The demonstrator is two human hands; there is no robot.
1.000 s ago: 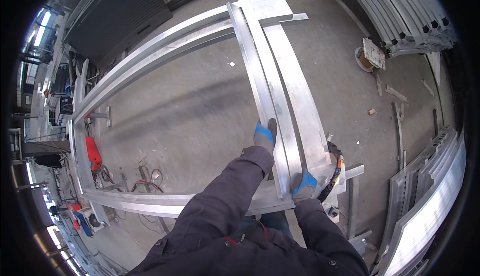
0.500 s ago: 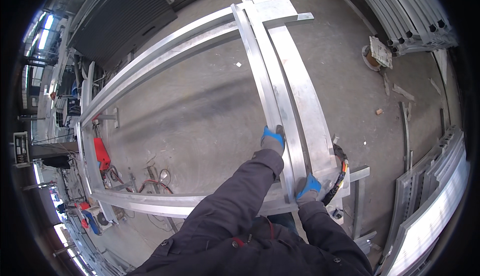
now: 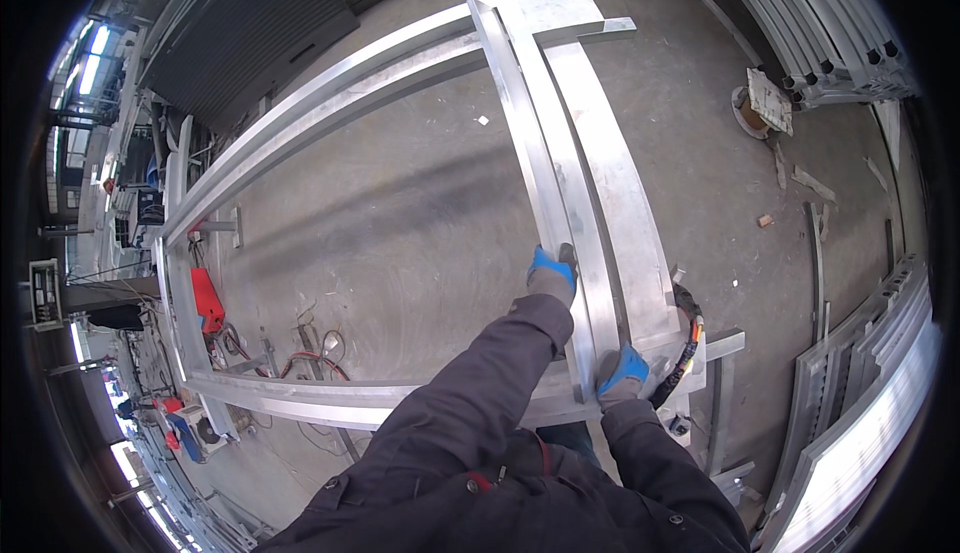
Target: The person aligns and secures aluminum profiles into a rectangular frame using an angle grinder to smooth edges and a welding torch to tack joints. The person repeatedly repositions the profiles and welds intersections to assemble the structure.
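Observation:
Both my hands wear grey gloves with blue on them. My left hand [image 3: 553,271] is wrapped round a long, narrow silvery metal bar [image 3: 520,143], partway along its near half. Close to the near end of the same work, my right hand [image 3: 624,375] is closed at the edge of the bars, its fingertips partly hidden. The bar runs away from me, lying along a parallel metal rail [image 3: 572,183]. Right of that rail is a wide, flat metal beam [image 3: 625,193]. These pieces lie across a large rectangular metal frame [image 3: 300,403].
A bundle of coloured cables [image 3: 688,348] hangs beside my right hand. Stacked metal profiles [image 3: 850,393] stand at the right, with more tubes [image 3: 810,23] at the far right. A red piece of equipment [image 3: 207,300] and hoses lie near the frame's left side.
The view has shifted slightly, so the scene sits a little differently in the picture. Both hands keep their places on the metal pieces.

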